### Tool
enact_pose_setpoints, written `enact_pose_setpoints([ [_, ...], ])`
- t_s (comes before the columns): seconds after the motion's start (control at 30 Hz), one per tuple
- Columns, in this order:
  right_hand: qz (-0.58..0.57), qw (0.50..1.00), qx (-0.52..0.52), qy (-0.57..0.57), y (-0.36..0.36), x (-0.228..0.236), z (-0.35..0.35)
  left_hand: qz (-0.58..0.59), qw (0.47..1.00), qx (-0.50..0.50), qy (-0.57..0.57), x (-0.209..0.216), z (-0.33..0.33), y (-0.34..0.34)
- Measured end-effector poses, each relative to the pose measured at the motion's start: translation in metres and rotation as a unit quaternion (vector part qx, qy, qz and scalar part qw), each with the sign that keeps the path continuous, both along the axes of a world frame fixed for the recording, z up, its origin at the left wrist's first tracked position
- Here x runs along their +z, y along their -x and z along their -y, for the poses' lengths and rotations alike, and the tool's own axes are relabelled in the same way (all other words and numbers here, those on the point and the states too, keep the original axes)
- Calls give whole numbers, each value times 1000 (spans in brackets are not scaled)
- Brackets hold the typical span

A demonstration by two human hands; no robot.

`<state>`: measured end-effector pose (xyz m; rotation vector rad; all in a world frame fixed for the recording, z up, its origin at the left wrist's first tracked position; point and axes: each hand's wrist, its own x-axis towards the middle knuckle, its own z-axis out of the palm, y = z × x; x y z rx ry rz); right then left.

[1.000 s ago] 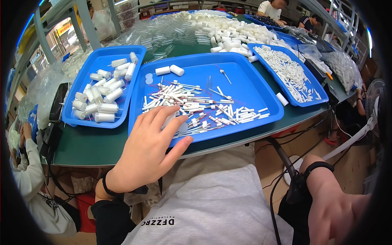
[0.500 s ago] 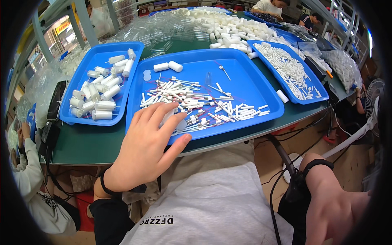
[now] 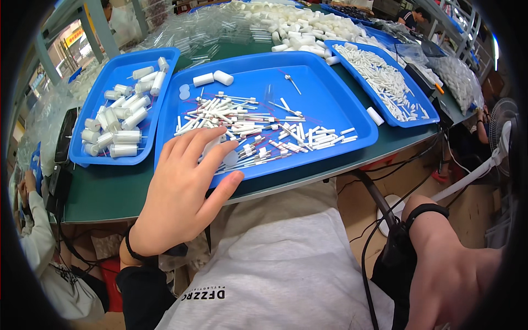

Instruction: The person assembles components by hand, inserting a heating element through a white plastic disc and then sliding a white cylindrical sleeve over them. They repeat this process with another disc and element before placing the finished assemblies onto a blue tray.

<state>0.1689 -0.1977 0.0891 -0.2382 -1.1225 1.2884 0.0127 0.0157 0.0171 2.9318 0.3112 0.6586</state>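
Observation:
My left hand [image 3: 181, 187] is open, fingers spread, over the near left part of a large blue tray [image 3: 330, 88]. Beneath and beyond its fingertips lies a loose heap of thin white sticks [image 3: 214, 114], some with small white collars and fine reddish threads. Clear round discs [image 3: 231, 158] sit by the fingers, partly covered by them. Two white cylinders [image 3: 223, 77] rest in the tray's far left corner. My right hand [image 3: 462, 280] hangs low at the right, away from the table, its fingers hidden from sight.
At the left stands a blue tray [image 3: 77, 149] of capped white cylinders; at the right, another [image 3: 432, 116] full of short white rods. Clear tubes [image 3: 203, 30] and white cylinders [image 3: 308, 25] are piled behind. A fan [image 3: 499, 129], cables and a co-worker's arm [image 3: 39, 206] flank the table.
The whole view has shifted slightly, so the trays appear further left and higher. My left hand stays over the tray with its fingers spread. Nothing has visibly been picked up.

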Motion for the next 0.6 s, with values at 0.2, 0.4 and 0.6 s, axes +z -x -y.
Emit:
enact_pose_setpoints([
  [0.2, -6, 1000, 11, -5, -9, -15, 50, -1, 1000, 1, -4, 1, 2, 3],
  [0.4, -14, 1000, 19, -11, -11, -15, 50, 2, 1000, -4, -7, 0, 2, 2],
  [0.6, -20, 999, 14, -27, -13, -21, 64, -1, 1000, -15, -13, 3, 3, -3],
])
